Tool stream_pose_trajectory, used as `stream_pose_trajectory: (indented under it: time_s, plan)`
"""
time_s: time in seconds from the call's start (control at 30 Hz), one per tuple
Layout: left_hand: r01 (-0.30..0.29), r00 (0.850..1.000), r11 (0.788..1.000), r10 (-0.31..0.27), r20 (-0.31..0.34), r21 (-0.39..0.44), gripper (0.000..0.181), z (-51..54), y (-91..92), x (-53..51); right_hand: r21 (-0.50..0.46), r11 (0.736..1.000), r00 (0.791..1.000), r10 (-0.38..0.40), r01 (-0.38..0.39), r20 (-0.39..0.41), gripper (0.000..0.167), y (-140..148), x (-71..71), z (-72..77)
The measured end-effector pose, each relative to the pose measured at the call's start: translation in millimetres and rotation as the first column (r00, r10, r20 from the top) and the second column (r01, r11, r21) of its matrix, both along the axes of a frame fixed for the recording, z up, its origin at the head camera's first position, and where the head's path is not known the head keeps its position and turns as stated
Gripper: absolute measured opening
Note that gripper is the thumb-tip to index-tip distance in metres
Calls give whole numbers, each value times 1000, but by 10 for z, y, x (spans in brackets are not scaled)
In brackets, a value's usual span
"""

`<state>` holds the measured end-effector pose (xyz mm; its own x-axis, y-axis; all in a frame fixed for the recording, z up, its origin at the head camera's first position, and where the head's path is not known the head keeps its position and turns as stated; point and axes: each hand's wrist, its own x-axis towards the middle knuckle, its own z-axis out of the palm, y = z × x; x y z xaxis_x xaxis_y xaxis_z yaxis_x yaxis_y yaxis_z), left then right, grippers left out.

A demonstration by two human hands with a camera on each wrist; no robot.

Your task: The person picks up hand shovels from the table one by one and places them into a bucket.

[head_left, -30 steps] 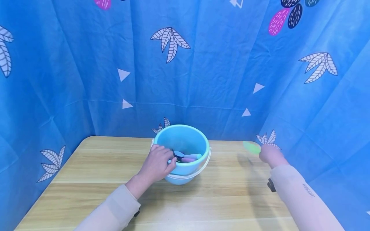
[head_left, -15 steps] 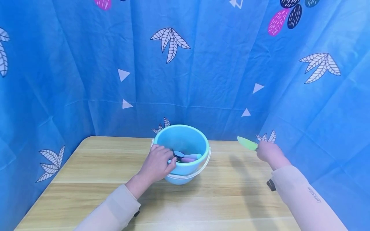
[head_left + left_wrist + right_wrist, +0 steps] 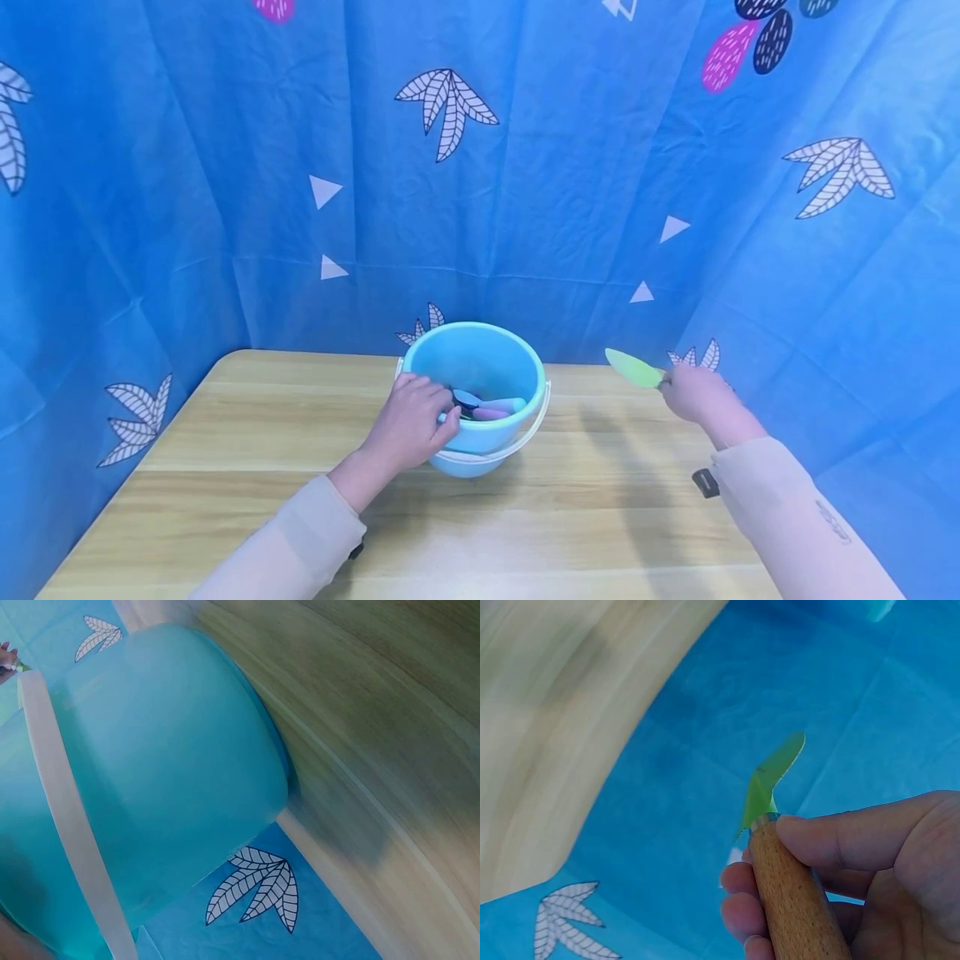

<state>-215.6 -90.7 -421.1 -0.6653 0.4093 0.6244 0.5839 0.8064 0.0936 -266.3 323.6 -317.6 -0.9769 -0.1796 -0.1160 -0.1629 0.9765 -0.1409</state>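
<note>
My left hand (image 3: 411, 421) grips the near-left rim of a light blue bucket (image 3: 467, 354), thumb outside toward me. The bucket stands upright on the table, its white handle (image 3: 525, 437) hanging down in front. Inside lie several tools, among them a light blue one (image 3: 510, 405), a purple one (image 3: 490, 413) and a black part; their kinds are mostly hidden. To the right, above the table's far right part, my right hand (image 3: 693, 393) holds a garden trowel (image 3: 633, 369) by its wooden handle (image 3: 791, 892). The trowel's green blade (image 3: 772, 776) points left toward the bucket.
A wooden table (image 3: 247, 483) carries the bucket near its back edge. Blue patterned curtain (image 3: 562, 167) hangs close behind the table and along both sides. The right wrist view catches the curtain beyond the table's rounded corner (image 3: 547, 862).
My right hand has carried the trowel slightly left, and the blade has swung to show its face more. The left hand keeps its hold on the bucket. The head view shifted slightly.
</note>
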Motion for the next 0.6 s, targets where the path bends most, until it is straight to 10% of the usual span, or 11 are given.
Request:
stream_pose_trajectory:
  time_s: [0.6]
  plan:
    - [-6,1000,1000,6,10,-10,27,20,-18,1,-60,994,994,87,-91,-72,35,-414,282,286]
